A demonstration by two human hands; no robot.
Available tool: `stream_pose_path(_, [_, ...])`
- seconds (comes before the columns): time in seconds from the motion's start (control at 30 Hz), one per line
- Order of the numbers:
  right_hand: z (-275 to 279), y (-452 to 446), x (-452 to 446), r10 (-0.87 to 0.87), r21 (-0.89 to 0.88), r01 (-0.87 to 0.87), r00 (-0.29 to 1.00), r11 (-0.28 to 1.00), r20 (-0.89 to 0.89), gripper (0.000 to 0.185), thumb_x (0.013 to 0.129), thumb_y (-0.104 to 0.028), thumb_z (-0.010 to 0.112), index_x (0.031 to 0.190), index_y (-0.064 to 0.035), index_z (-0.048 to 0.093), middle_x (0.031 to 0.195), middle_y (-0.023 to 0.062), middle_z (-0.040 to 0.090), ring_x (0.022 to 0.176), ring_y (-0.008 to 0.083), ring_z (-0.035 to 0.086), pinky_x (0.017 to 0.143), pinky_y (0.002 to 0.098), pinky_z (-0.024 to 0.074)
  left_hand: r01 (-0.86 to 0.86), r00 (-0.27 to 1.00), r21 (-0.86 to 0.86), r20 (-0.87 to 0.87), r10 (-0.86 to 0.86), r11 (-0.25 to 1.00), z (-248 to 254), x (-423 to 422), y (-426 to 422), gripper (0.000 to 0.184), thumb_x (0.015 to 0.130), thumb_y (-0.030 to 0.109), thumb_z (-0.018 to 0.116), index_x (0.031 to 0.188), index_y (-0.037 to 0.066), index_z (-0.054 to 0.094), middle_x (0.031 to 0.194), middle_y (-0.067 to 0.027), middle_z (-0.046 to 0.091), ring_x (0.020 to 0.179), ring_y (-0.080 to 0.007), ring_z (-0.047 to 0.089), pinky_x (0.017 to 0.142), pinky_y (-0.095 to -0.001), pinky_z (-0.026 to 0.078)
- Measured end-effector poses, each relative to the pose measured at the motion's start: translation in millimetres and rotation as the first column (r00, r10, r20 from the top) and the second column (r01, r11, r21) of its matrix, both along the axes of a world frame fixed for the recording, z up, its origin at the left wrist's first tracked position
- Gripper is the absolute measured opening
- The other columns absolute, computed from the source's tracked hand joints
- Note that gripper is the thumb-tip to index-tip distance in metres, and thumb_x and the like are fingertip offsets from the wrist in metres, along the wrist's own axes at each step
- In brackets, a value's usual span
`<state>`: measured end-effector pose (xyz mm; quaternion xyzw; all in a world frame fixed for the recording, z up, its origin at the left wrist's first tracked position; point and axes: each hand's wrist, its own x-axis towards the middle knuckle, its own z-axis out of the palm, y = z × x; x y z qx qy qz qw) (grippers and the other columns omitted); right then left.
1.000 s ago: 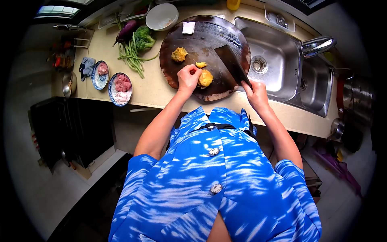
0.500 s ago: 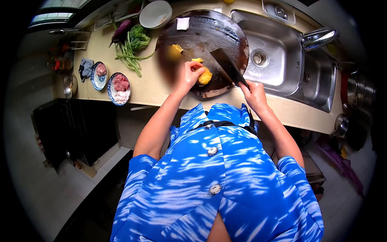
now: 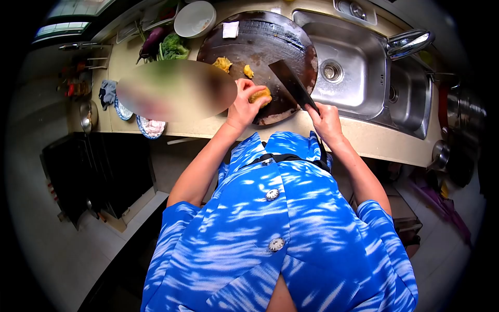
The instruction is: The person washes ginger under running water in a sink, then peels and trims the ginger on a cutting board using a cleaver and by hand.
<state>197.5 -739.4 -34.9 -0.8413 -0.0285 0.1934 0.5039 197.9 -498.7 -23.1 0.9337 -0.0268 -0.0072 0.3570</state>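
Observation:
My left hand (image 3: 243, 105) has its fingers closed around a yellow-brown lump (image 3: 261, 96) near the front edge of the round dark chopping board (image 3: 265, 39). My right hand (image 3: 326, 120) grips the handle of a dark cleaver (image 3: 292, 82), whose blade reaches up and left over the board. A small yellow piece (image 3: 249, 71) lies just beyond my left hand, and a crumpled yellow-brown piece (image 3: 223, 64) is farther left. Toward the back of the board is a folded white cloth or paper (image 3: 230, 29).
Right of the board is a double steel sink (image 3: 358, 73) with a faucet (image 3: 410, 43). Behind and left stand a white bowl (image 3: 195, 19), an eggplant (image 3: 152, 43) and broccoli (image 3: 174, 48). Two plates, one holding pale meat (image 3: 152, 127), are partly covered by a blurred patch.
The yellow-brown lump has turned and moved slightly within my left hand, whose fingers now wrap it. The small yellow piece has shifted away from it. The view has shifted a little.

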Motion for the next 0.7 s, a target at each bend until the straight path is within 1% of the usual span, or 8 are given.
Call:
stream_pose_path(0.03, [2.2,0.6,0.0,-0.007,0.0,0.007,1.0,1.0,-0.018,0.022,0.084,-0.017,0.058,0.079,0.0043,0.062,0.052,0.0204,0.041,0.041,0.0168,0.035,0.043,0.0362,0.032,0.001,1.0,-0.002,-0.001,-0.001,1.0,-0.9,-3.0,0.3,0.028,0.061,0.013,0.076,0.087,0.008,0.068,0.084,-0.0085,0.054,0.081,-0.024,0.052,0.07,-0.0327,0.045])
stream_pose_path(0.1, [3.4,1.7,-1.6,-0.014,0.001,0.014,0.999,1.0,-0.034,0.022,0.084,-0.017,0.058,0.079,0.0042,0.062,0.051,0.0199,0.041,0.041,0.0157,0.035,0.043,0.036,0.0319,0.1,0.991,0.093,0.074,-0.107,0.991,-3.0,-10.0,2.1,0.031,0.058,0.014,0.077,0.087,0.007,0.068,0.084,-0.0087,0.055,0.08,-0.0251,0.052,0.07,-0.0332,0.045])
stream_pose_path(0.4, [7.5,1.5,-3.0,-0.009,-0.019,0.009,1.0,1.0,-0.022,0.022,0.084,-0.017,0.058,0.078,0.0041,0.063,0.049,0.0178,0.039,0.042,0.0129,0.033,0.042,0.035,0.0308,-0.026,0.98,0.053,0.199,0.015,0.998,-10.8,-7.0,3.7,0.024,0.058,0.008,0.076,0.081,0.007,0.068,0.081,-0.0071,0.056,0.079,-0.0241,0.052,0.07,-0.0333,0.044])
stream_pose_path(0.47, [14.4,1.0,1.8,-0.011,-0.061,0.007,0.998,0.998,-0.07,0.022,0.083,-0.02,0.058,0.079,0.0008,0.064,0.059,0.0243,0.049,0.054,0.0398,0.053,0.049,0.0415,0.0389,-0.071,0.982,0.015,0.178,0.068,0.997,-7.3,-4.8,1.2,0.023,0.058,0.008,0.076,0.08,0.007,0.068,0.082,-0.0071,0.055,0.08,-0.024,0.051,0.069,-0.0333,0.044])
stream_pose_path(0.57, [19.6,0.6,3.6,-0.008,-0.074,0.0,0.994,0.997,-0.108,0.021,0.083,-0.019,0.058,0.08,0.0004,0.065,0.059,0.0245,0.049,0.054,0.0396,0.053,0.049,0.0412,0.039,-0.115,0.983,-0.01,0.143,0.115,0.993,-3.8,-7.3,-0.3,0.029,0.059,0.008,0.077,0.085,0.004,0.063,0.09,-0.008,0.055,0.085,-0.024,0.051,0.069,-0.0324,0.045])
stream_pose_path(0.63, [17.5,0.0,2.0,-0.006,-0.075,0.0,0.996,0.997,-0.085,0.021,0.083,-0.019,0.057,0.081,0.0002,0.065,0.06,0.0244,0.05,0.055,0.0394,0.054,0.049,0.0413,0.0393,-0.211,0.974,-0.044,0.071,0.214,0.976,1.8,-7.8,-3.6,0.032,0.064,0.007,0.074,0.091,0.003,0.057,0.095,-0.0095,0.055,0.089,-0.0243,0.051,0.069,-0.0305,0.046])
stream_pose_path(0.67, [16.9,0.1,0.6,-0.004,-0.074,-0.001,0.998,0.997,-0.062,0.02,0.083,-0.019,0.057,0.081,0.0,0.065,0.06,0.0244,0.05,0.055,0.0393,0.055,0.049,0.0414,0.0396,-0.208,0.975,-0.032,0.07,0.21,0.978,-5.2,-12.8,1.3,0.035,0.07,0.004,0.069,0.099,0.001,0.051,0.098,-0.0117,0.055,0.089,-0.023,0.053,0.07,-0.03,0.046])
stream_pose_path(0.7, [16.6,0.1,0.4,-0.004,-0.073,-0.001,0.998,0.997,-0.064,0.02,0.083,-0.019,0.057,0.081,0.0,0.065,0.06,0.0244,0.05,0.055,0.0393,0.055,0.049,0.0414,0.0396,-0.208,0.975,-0.031,0.069,0.21,0.978,-7.1,-12.4,1.1,0.035,0.07,0.004,0.069,0.099,0.001,0.051,0.098,-0.0117,0.055,0.089,-0.023,0.053,0.07,-0.03,0.046])
